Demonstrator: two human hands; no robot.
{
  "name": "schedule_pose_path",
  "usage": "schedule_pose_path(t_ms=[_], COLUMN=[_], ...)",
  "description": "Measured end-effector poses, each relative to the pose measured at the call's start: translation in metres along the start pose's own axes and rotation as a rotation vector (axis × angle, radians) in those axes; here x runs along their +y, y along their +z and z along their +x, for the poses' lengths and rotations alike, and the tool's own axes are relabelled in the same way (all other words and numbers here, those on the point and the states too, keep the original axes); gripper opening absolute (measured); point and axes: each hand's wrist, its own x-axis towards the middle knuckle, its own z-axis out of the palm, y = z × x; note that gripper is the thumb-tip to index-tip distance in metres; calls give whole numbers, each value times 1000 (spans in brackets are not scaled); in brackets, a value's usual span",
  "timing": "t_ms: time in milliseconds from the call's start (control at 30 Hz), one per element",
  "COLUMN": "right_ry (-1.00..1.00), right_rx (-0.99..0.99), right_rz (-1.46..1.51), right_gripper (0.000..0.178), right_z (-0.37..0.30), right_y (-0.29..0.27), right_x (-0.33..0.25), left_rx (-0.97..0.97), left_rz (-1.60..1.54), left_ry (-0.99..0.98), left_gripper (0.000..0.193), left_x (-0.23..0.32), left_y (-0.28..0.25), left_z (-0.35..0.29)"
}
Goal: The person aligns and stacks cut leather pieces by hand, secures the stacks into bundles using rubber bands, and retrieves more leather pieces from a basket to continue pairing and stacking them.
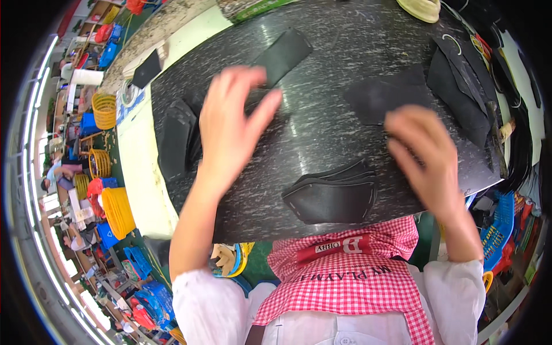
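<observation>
Checked apron [345, 282], hands [233, 123] over black pieces [333, 195]

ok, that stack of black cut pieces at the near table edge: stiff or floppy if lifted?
Probably floppy: the stack is thin flat sheets with curved cut edges, lying flush on the table. Likely light for its size. The layers sit slightly fanned, so they may slide apart on the glossy top if pushed. Neither the left hand nor the right hand touches it.
</observation>
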Motion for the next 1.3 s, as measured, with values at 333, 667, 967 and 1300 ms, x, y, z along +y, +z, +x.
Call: schedule_pose_path(t_ms=[333, 667, 967, 1300], right_ry=[306, -1, 199, 474], right_rx=[3, -49, 213, -80], right_rz=[315, -36, 261, 546], right_gripper=[16, 18, 19, 17], right_z=[3, 7, 13, 13], right_y=[-7, 6, 2, 26], right_x=[31, 17, 14, 19], left_rx=[8, 142, 94, -502], left_rz=[-564, -947, -1182, -1166], left_ry=[-251, -463, -395, 166], left_gripper=[31, 26, 20, 21], left_x=[-17, 9, 18, 52], left_y=[23, -23, -30, 37], left_z=[18, -56, -67, 17])
